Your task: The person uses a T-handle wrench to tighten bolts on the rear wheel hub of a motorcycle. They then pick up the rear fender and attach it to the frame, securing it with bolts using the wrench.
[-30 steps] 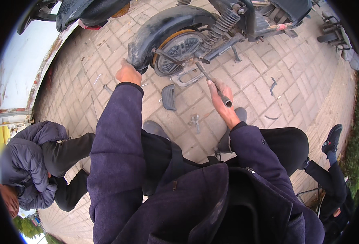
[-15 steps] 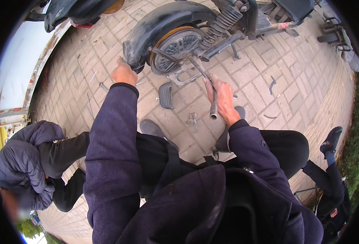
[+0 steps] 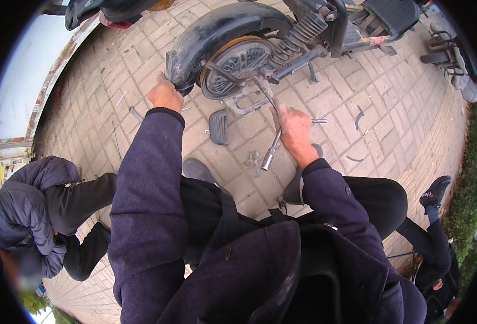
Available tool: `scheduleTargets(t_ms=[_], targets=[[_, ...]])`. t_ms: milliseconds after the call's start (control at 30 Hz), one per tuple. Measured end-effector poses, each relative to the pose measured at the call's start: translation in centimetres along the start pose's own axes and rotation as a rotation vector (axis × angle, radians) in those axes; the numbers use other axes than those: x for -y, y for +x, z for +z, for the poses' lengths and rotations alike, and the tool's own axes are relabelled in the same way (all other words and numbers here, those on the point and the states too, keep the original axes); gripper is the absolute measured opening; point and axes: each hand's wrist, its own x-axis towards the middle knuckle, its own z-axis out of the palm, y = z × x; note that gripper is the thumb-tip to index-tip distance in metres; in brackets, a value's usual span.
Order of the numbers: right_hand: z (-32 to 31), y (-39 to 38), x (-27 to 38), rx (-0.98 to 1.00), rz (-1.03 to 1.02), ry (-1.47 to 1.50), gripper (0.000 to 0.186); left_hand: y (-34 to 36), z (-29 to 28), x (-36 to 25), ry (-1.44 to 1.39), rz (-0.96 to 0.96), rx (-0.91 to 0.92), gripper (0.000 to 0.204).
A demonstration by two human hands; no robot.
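Observation:
An electric scooter's rear wheel [image 3: 233, 69] has its black, dusty fender [image 3: 227, 21] over it. My left hand [image 3: 165, 93] is closed on the fender's tail end [image 3: 175, 67]. My right hand [image 3: 292, 131] grips a metal cross wrench [image 3: 273, 151]; one arm reaches up to the wheel's hub, a socket end points down toward me, and another sticks out to the right. A coiled shock absorber [image 3: 298, 40] rises beside the hub. Below the wheel, a dark ribbed footrest piece [image 3: 218, 127] lies on the pavers, with small metal parts [image 3: 253, 161] nearer my feet.
A white, rust-edged vehicle panel [image 3: 22, 81] is at left. A crouched person in a puffy jacket [image 3: 28, 210] is at lower left, another person's leg [image 3: 433, 200] at lower right. A second scooter [image 3: 446, 59] stands upper right. Loose pieces [image 3: 360, 117] lie on the brick paving [image 3: 379, 97].
The wrench has turned in my right hand: its near end swung down and left, and a side arm now shows at right. My left hand stays on the fender.

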Motion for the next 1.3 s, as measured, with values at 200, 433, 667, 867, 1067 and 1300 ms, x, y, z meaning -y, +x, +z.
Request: scheduleTargets(t_ms=[200, 433, 667, 867, 1067, 1300], targets=[[0.4, 0.4, 0.0, 0.213, 0.711, 1.368, 0.032, 1.3, -0.2, 0.5, -0.049, -0.002, 0.057, 0.043], [-0.3, 0.3, -0.9, 0.373, 1.134, 2.102, 0.035, 1.0, -0.3, 0.4, -0.052, -0.016, 0.047, 0.043], [-1.2, -0.7, -0.6, 0.067, 0.427, 0.698, 0.027, 0.9, 0.1, 0.4, -0.089, -0.022, 0.043, 0.039], [-1.2, 0.3, 1.0, 0.052, 0.28, 0.311, 0.019, 1.1, -0.1, 0.3, -0.073, -0.046, 0.029, 0.037], [-0.9, 0.3, 0.4, 0.005, 0.121, 0.131, 0.018, 0.6, -0.1, 0.1, -0.049, -0.035, 0.035, 0.041], [0.0, 0.1, -0.4, -0.041, 0.04, 0.089, 0.021, 0.7, -0.1, 0.1, -0.02, -0.034, 0.036, 0.045]])
